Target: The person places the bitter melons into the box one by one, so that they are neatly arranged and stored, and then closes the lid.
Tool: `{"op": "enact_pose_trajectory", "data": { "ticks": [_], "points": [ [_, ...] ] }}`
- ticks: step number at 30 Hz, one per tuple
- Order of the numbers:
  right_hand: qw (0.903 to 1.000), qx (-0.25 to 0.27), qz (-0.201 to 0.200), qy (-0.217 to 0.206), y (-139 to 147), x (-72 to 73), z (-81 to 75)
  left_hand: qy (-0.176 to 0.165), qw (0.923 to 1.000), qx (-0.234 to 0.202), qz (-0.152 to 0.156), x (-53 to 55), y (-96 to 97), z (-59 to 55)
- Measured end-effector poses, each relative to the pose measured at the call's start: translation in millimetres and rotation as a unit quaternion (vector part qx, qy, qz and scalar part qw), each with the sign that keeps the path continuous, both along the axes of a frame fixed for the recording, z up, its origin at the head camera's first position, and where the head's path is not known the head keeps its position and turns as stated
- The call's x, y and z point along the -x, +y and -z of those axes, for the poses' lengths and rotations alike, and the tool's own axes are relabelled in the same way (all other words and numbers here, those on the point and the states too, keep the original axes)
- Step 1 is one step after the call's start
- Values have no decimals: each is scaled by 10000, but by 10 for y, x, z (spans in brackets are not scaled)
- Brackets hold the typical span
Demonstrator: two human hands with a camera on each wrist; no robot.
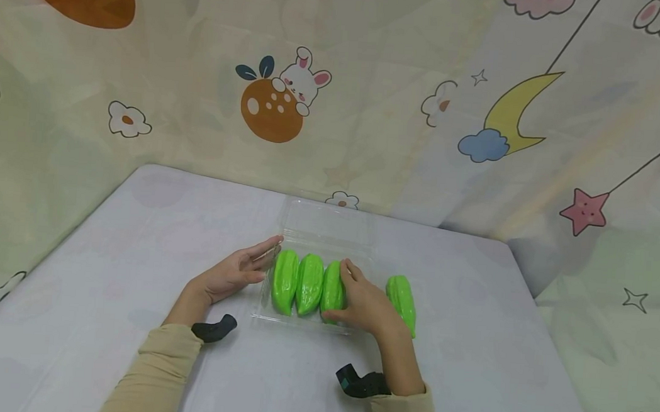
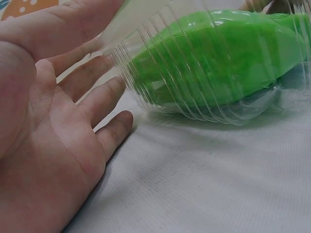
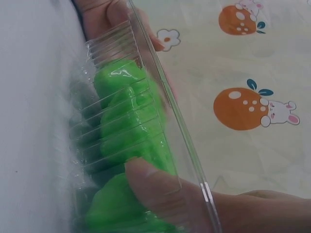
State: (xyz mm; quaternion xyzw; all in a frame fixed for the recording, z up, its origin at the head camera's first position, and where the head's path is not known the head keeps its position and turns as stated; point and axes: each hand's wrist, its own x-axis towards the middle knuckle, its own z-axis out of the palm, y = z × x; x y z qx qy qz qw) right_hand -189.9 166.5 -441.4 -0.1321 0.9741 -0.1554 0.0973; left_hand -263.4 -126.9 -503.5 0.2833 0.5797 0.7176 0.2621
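A clear plastic box [image 1: 277,319] with its lid [image 1: 329,222] folded back lies on the table. Inside, three glossy green ribbed fruits with pointed ends stand side by side: a left one [image 1: 285,282], a middle one [image 1: 310,283] and a right one [image 1: 332,288]. My right hand [image 1: 370,306] reaches into the box and holds the right fruit lengthwise, thumb at the near end and fingertips at the far end. My left hand [image 1: 235,276] is beside the left wall, its fingers extended, fingertips right at the ribbed plastic [image 2: 160,63].
Another green fruit [image 1: 402,302] lies on the table to the right of the box, partly behind my right wrist. The white table [image 1: 134,251] ends at a patterned cloth backdrop [image 1: 370,107]. Black wrist cameras sit on both wrists.
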Motion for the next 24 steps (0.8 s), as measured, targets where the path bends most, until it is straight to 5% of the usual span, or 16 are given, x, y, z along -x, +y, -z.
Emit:
{"op": "enact_pose_trajectory", "data": {
  "ticks": [24],
  "points": [
    [9986, 497, 145, -108, 44, -18, -71, 32, 10000, 54, 32, 8, 1, 22]
  ]
}}
